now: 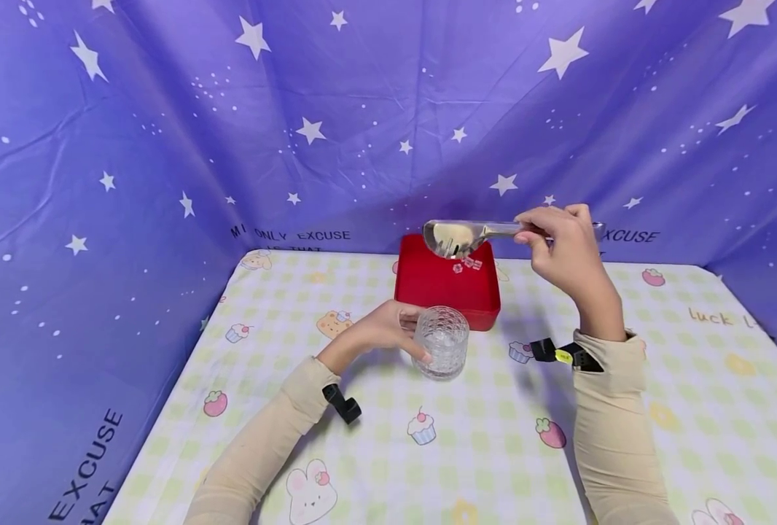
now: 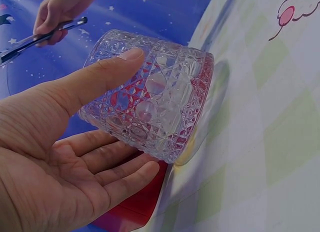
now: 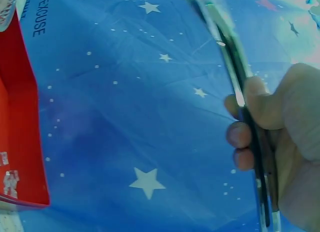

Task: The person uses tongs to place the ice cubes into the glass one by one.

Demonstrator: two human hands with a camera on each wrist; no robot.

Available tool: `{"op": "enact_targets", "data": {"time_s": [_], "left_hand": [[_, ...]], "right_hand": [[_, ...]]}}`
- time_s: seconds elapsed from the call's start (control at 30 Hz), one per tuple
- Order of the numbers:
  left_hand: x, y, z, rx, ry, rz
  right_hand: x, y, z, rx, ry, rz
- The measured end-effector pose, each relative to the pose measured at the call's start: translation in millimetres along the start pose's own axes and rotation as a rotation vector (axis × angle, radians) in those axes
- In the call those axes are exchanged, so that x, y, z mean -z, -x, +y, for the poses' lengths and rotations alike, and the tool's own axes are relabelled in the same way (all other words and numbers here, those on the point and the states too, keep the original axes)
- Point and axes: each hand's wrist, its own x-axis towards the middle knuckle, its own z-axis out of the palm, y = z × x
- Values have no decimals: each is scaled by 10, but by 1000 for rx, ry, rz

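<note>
A clear cut-glass tumbler (image 1: 445, 350) stands upright on the table in front of a red box (image 1: 436, 286). My left hand (image 1: 385, 327) holds it from the left; in the left wrist view the thumb (image 2: 112, 67) lies along one side and the fingers (image 2: 127, 179) reach round the other. Up over the box, my right hand (image 1: 568, 251) grips shiny metal serving tongs (image 1: 450, 238) with a broad, slotted, spoon-like head, held nearly level and pointing left. Several small clear pieces (image 1: 472, 263) lie in the box below the head.
A green-and-white checked cloth (image 1: 375, 452) with cartoon prints covers the table. Purple-blue star-patterned curtains (image 1: 362, 168) hang behind the table and at both sides. The box's back edge is close to the rear curtain.
</note>
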Motion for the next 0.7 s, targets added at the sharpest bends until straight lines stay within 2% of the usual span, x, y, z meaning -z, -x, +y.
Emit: {"op": "enact_targets", "data": {"time_s": [0.27,0.43,0.7], "left_hand": [[17,2,17,2,10,4],[9,5,13,5,1,10],[-12,-1,-7,5,-16,10]], "right_hand": [[95,6,-66,39,40,-197],[91,5,-88,23,57,-321],[92,35,-87,-27,63,-401]]}}
